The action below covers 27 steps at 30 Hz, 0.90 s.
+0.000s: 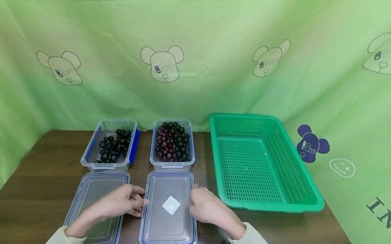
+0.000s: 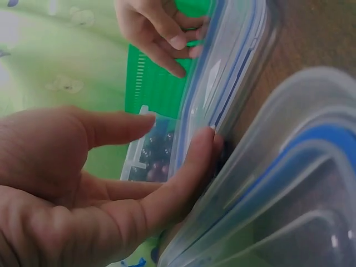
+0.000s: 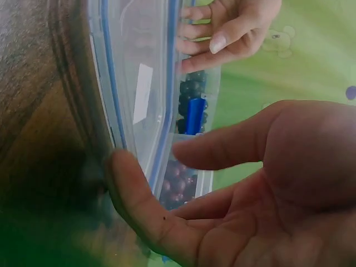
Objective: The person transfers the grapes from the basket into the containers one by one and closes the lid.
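A clear lid with a blue seal and a white square sticker (image 1: pixel 168 234) lies flat on the table between both hands. On its left side my left hand (image 1: pixel 125 201) touches the edge with extended fingertips, thumb apart from the fingers. At the opposite edge is my right hand (image 1: pixel 208 206), its fingers (image 3: pixel 139 194) loosely bent along the rim and its thumb clear of it. Under my left forearm lies a second lid (image 1: pixel 91 197). Behind the lids stand a clear box (image 1: pixel 171 166) of dark and reddish grapes (image 1: pixel 172 141) and another box (image 1: pixel 108 166) with fewer black grapes (image 1: pixel 114 146).
A large green plastic basket (image 1: pixel 262 207) stands at the right, with nothing in it. Between the two boxes a blue clip flap (image 1: pixel 134 147) hangs from the left one. A green printed curtain (image 1: pixel 208 24) closes off the back of the brown table (image 1: pixel 35 183).
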{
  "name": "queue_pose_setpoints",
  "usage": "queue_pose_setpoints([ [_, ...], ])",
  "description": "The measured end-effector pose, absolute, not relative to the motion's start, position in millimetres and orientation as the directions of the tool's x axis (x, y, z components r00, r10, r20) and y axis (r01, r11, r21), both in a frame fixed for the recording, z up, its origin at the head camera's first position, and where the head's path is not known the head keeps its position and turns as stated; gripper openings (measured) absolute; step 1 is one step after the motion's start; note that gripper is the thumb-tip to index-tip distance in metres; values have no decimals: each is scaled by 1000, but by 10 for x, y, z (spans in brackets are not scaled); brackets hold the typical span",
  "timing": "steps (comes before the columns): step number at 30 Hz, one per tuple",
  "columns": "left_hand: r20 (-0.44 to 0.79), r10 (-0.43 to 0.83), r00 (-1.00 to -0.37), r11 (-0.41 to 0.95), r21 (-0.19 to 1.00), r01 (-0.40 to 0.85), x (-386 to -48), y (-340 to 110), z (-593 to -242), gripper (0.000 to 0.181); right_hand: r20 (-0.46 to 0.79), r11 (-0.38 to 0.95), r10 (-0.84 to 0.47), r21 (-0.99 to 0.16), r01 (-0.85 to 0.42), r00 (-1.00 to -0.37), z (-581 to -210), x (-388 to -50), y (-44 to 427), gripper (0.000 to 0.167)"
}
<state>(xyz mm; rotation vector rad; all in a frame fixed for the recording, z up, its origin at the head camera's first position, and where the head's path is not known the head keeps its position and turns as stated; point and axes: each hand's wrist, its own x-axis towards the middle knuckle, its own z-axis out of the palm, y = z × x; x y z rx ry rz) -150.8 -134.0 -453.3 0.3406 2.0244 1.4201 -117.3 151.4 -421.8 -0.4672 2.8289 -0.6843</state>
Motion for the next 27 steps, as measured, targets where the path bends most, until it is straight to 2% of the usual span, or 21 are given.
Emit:
queue_pose_setpoints([
  [2,-341,541,-768,376,916,-142,-1501,-1332,-4537,67,-114,829,-369,-489,-271,-922,-4259,-1198,1535,28],
  [5,-340,541,-769,365,919,-149,-1494,-1332,-4552,61,-86,812,-399,-495,-309,-913,-4442,-1262,1584,34],
  [9,-342,534,-773,364,918,-155,-1491,-1335,-4568,57,-75,814,-405,-484,-322,-911,-4592,-1317,1606,33],
  [13,-320,528,-787,373,920,-124,-1504,-1317,-4583,57,-117,831,-363,-489,-264,-924,-4439,-1269,1556,33],
  [20,-280,502,-818,383,920,-81,-1474,-1272,-4555,57,-83,862,-378,-394,-318,-922,-5141,-1588,1694,32],
  [27,-284,466,-838,395,914,-90,-1427,-1247,-4526,54,-90,859,-383,-401,-318,-919,-5239,-1605,1714,29],
])
